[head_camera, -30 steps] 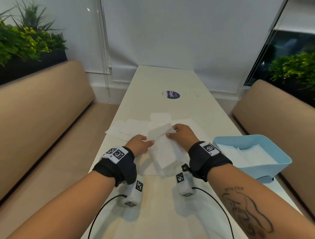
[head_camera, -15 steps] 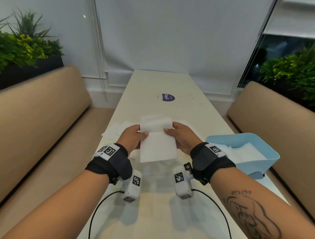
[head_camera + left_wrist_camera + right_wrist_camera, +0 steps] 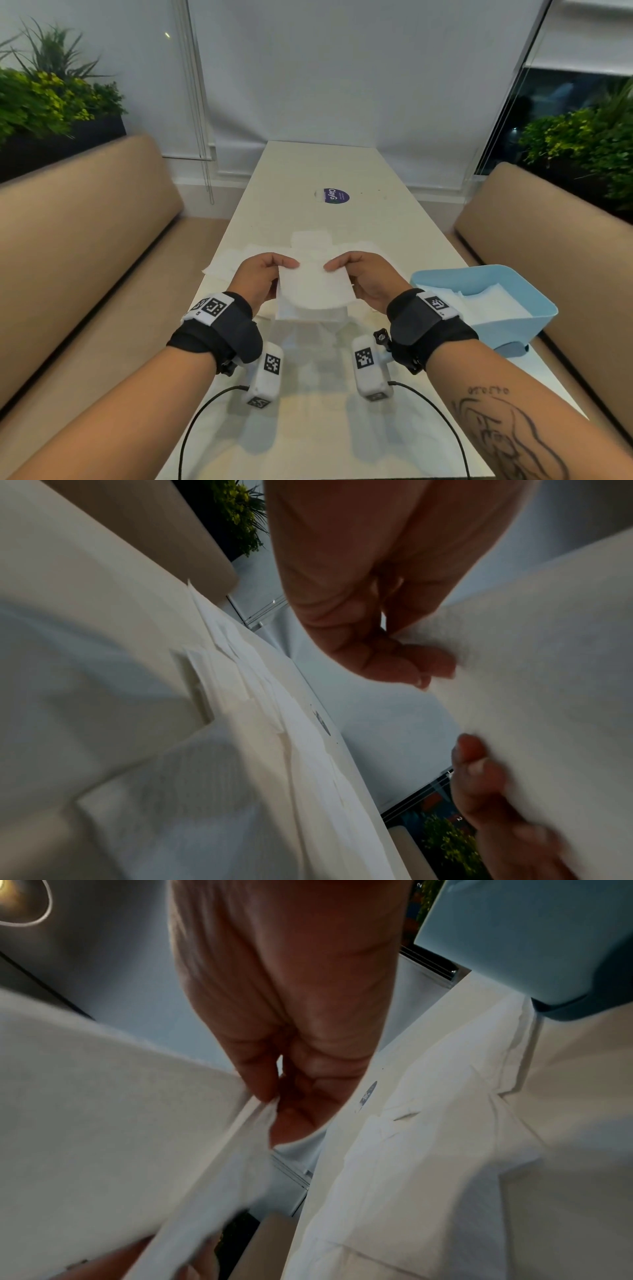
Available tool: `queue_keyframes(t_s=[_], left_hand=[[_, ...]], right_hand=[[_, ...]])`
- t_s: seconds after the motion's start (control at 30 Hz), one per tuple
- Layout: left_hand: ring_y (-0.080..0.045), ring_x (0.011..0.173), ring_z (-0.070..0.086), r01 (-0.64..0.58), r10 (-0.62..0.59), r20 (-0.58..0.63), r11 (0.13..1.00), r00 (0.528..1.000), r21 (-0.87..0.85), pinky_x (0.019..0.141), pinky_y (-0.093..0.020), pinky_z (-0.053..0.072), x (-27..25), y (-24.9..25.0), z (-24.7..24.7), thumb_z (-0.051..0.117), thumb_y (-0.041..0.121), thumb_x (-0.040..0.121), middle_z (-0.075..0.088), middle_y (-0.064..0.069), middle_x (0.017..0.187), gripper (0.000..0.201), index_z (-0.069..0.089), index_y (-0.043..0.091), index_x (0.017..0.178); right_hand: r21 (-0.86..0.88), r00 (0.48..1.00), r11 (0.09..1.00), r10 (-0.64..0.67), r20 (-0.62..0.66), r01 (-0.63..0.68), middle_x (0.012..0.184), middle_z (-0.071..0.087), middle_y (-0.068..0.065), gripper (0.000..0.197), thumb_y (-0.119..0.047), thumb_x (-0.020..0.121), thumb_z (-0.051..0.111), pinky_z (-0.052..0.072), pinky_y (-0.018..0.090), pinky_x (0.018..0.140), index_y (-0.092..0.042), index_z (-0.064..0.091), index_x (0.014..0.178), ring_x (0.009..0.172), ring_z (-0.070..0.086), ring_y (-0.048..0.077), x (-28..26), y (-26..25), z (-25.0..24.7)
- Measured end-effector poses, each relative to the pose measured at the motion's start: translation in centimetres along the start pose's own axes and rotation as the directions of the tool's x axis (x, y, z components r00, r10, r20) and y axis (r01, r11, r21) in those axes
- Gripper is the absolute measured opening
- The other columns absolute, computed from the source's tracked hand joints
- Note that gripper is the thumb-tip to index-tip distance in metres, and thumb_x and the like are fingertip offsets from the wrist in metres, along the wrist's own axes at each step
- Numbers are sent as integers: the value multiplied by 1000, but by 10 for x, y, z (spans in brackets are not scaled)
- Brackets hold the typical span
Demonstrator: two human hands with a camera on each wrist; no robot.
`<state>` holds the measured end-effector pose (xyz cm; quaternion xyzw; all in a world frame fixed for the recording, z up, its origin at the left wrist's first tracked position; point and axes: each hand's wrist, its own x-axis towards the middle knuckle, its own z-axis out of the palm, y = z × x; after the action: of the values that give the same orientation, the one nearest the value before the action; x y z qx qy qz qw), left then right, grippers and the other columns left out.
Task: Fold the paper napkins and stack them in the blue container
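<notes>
Midway: left hand [image 3: 262,277] and right hand [image 3: 363,277] pinch the top corners of one napkin [image 3: 313,287] at frame centre, above the table [image 3: 308,428]. Folded napkins [image 3: 486,301] already sit in the blue container [image 3: 513,329], right; loose napkins [image 3: 239,262] above the hands are left to fold.

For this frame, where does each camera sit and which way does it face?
Head: worn on the head, facing forward and down the table; both forearms show, left hand and right hand pinching one napkin.
Left wrist: from that wrist, along the left palm, over loose napkins; right hand's fingertips show.
Right wrist: from that wrist, along the right palm; blue container in the upper corner.
Shared: both wrist views show the held napkin.
</notes>
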<state>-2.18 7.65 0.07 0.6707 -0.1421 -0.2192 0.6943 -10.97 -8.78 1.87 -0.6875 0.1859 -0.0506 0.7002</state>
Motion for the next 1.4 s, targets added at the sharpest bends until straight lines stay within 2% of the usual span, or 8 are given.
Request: queue_keyframes(t_s=[0.2, 0.3, 0.47, 0.63, 0.77, 0.87, 1.17, 1.4], left_hand=[[-17, 64, 56, 33, -34, -24, 999, 999, -36, 55, -21, 52, -2, 0, -1, 33, -9, 87, 65, -7, 83, 38, 66, 6, 80], [-22, 73, 58, 32, -35, -28, 994, 999, -105, 66, -28, 52, -2, 1, 0, 45, 2, 87, 65, -8, 89, 21, 67, 4, 86], [-19, 78, 60, -34, 36, -46, 999, 998, 39, 64, -26, 51, 6, -8, -1, 62, -1, 86, 61, -6, 87, 20, 58, 19, 90], [-25, 86, 57, -73, 85, -70, 984, 994, 162, 76, -40, 52, 7, -11, -2, 52, 0, 92, 57, -13, 90, 22, 60, 20, 97], [-23, 86, 58, -87, 100, -53, 976, 994, 199, 79, -39, 51, 6, -10, -1, 45, 2, 96, 61, -12, 97, 23, 61, 18, 101], [-24, 89, 56, -50, 63, -77, 986, 995, 162, 84, -40, 51, 6, -8, 3, 41, 8, 98, 59, -11, 102, 22, 59, 19, 103], [-25, 89, 63, -21, 23, -25, 997, 999, 71, 78, -36, 53, 4, -10, 8, 66, 3, 84, 64, -9, 99, 40, 47, 13, 118], [-20, 78, 61, -23, 29, -61, 995, 998, 100, 61, -30, 52, 3, -16, 7, 70, 15, 82, 59, -5, 88, 22, 49, 18, 86]], right_hand=[[96, 999, 995, 2, -42, 2, 95, 68, 6, 17, -8, 85, 55, 53, 33, 70, -2, 70, 90, 81, 64, 23, 0, -1, 5], [-56, 997, 997, -50, -56, 46, 90, 67, 1, 12, -6, 82, 67, 52, 23, 61, -7, 67, 94, 74, 63, 14, 2, 2, 8], [-120, 991, 984, -133, -33, 128, 93, 57, 1, 38, 17, 71, 68, 53, 26, 68, -15, 56, 88, 80, 58, 15, 1, 5, 14], [-190, 991, 973, -135, -8, 131, 105, 55, 9, 56, 5, 71, 75, 53, 34, 75, -23, 49, 111, 91, 57, 21, 1, 7, 17], [-206, 992, 975, -104, -73, 87, 95, 58, 1, 19, -28, 88, 65, 50, 32, 67, -19, 56, 103, 78, 59, 16, 1, 4, 20], [-308, 974, 945, -164, -157, 110, 92, 60, 1, 16, -27, 92, 58, 46, 26, 66, -12, 60, 90, 81, 56, 16, 7, 5, 20], [-283, 933, 952, -202, -297, 116, 95, 56, 0, 17, -24, 95, 53, 41, 28, 75, -10, 52, 86, 86, 52, 18, 13, 7, 20], [-231, 911, 966, -197, -362, 117, 102, 53, -1, 18, -27, 97, 48, 42, 29, 78, -11, 52, 93, 93, 50, 18, 13, 6, 17]])
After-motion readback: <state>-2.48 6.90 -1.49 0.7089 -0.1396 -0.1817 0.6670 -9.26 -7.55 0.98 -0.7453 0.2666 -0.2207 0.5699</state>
